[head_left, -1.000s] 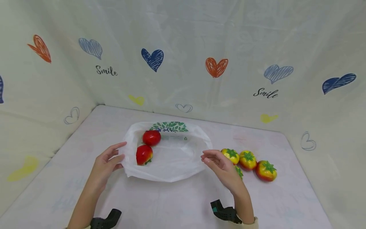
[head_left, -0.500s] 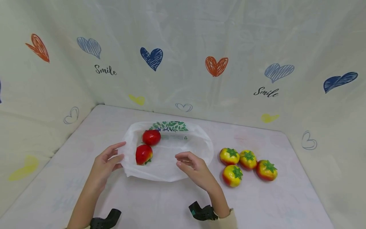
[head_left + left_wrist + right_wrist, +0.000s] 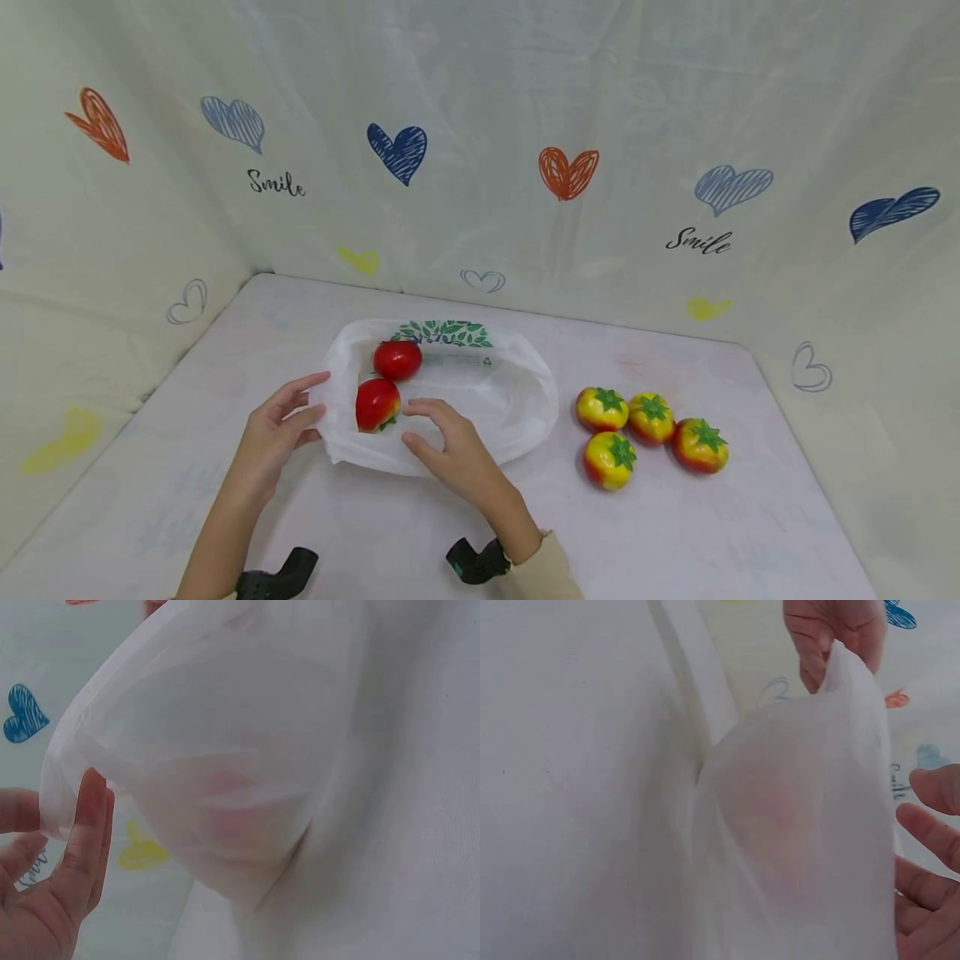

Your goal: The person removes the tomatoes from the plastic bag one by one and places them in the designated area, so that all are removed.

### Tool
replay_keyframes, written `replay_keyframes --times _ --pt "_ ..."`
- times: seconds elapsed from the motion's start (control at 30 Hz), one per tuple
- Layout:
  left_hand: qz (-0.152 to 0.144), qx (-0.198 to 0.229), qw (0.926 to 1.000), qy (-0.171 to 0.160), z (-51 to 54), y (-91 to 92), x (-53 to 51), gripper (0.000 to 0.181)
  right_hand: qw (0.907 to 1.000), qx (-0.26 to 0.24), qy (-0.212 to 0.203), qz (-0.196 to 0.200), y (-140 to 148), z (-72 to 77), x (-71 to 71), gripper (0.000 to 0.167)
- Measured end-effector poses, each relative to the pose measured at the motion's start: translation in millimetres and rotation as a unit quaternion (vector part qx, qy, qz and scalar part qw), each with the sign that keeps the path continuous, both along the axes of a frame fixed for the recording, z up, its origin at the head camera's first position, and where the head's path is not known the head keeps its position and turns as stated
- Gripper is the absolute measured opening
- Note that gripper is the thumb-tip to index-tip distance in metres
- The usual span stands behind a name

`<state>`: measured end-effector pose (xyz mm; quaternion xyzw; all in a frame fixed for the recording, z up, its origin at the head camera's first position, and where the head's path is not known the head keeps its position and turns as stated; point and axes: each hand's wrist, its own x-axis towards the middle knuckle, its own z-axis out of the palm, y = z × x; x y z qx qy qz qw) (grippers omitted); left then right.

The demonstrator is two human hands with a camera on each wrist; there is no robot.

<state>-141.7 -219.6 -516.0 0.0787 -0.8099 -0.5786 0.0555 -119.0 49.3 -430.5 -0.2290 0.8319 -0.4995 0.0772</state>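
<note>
Fruit (image 3: 376, 405) now beside right grip (image 3: 454, 447)

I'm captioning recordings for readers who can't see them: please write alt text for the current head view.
A person's left hand grips the left rim of an open white plastic bag with two red fruits inside, while the right hand, holding nothing, is over the bag's near side. Four yellow-and-red fruits lie to the right on a pale table.
</note>
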Motion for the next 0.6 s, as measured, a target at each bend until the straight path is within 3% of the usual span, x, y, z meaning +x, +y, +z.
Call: replay_keyframes --times 0.3,0.47,0.53,0.6 --pt "-0.008 0.01 0.9999 -0.003 1.7 0.4 0.4 0.048 0.9969 0.035 0.07 -0.01 -23 -15.5 -9.0 0.04" --pt "-0.013 0.008 0.9999 -0.001 2.0 0.2 1.4 0.048 0.9906 0.061 0.122 -0.015 -32 -24.8 -16.2 0.043" --pt "-0.007 0.005 1.0 -0.002 4.9 2.0 3.4 0.048 0.9874 0.07 0.142 -0.013 -34 -28.2 -19.2 0.045" --pt "-0.014 0.009 0.9999 -0.005 17.5 6.5 9.1 0.048 0.9839 0.079 0.16 -0.009 -37 -31.2 -22.6 0.048"
